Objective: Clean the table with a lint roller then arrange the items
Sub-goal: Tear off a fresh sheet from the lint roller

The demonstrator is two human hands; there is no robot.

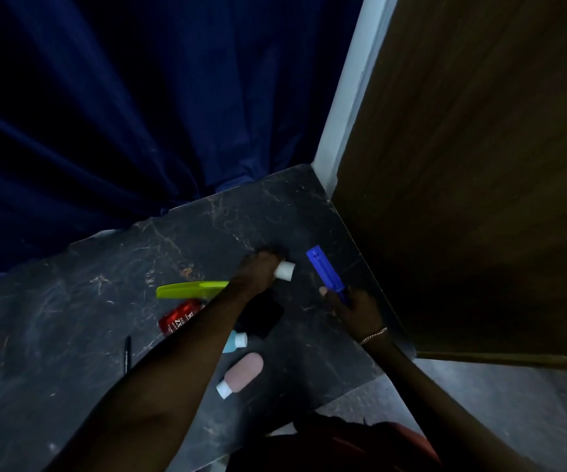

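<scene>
A dark marble table point(104, 301) fills the lower middle. My left hand point(258, 270) is closed around a small bottle with a white cap point(285, 270) near the table's far right. My right hand point(357, 308) grips the handle of a blue lint roller point(324, 272), whose head points away from me just above the table. A lime green comb point(190, 289), a red bottle point(179, 316), a black object point(261, 315), a light blue bottle point(236, 340) and a pink bottle point(242, 371) lie partly under my left forearm.
A thin black pencil point(127, 354) lies left of the bottles. A dark blue curtain point(122, 114) hangs behind the table. A brown wooden panel point(479, 165) stands along the table's right edge, with a white wall strip point(350, 86) beside it.
</scene>
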